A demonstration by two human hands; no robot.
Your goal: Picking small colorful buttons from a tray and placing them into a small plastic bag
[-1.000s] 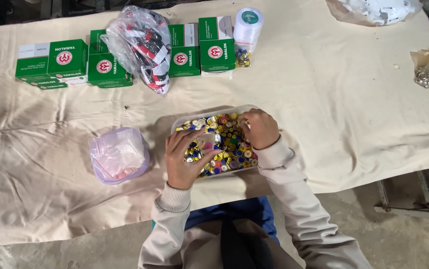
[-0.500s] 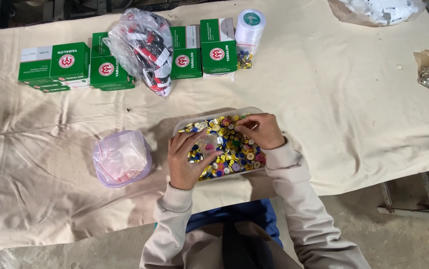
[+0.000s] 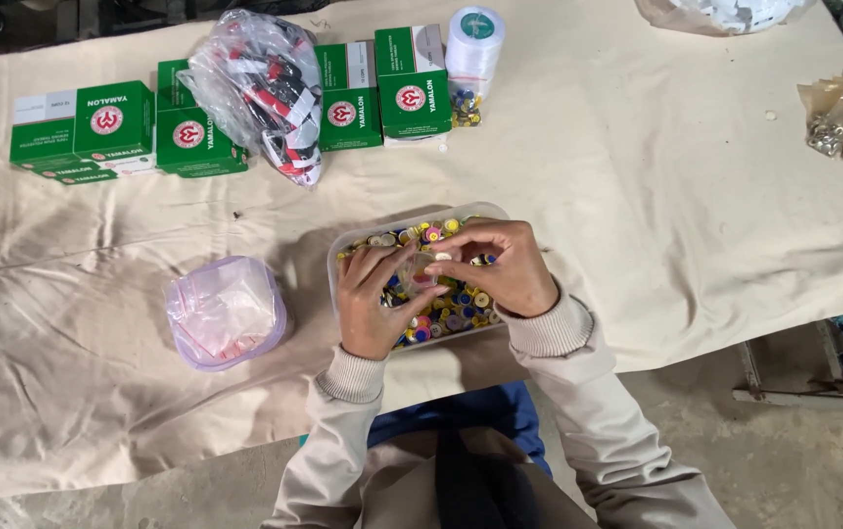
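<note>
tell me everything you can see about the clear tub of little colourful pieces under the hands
The tub is a shallow rectangular container with rounded corners, of clear plastic by the look of it, open on top. It sits flat on the cream cloth near the table's front edge. Small round pieces in yellow, blue, pink and red fill it. The left hand rests over its near left part; the right hand is over its right side. Their fingertips meet above the middle, pinching something small and clear.

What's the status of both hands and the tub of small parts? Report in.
Left hand and right hand meet over the clear tub of coloured pieces, pinching something small. Nothing blocking.
</note>
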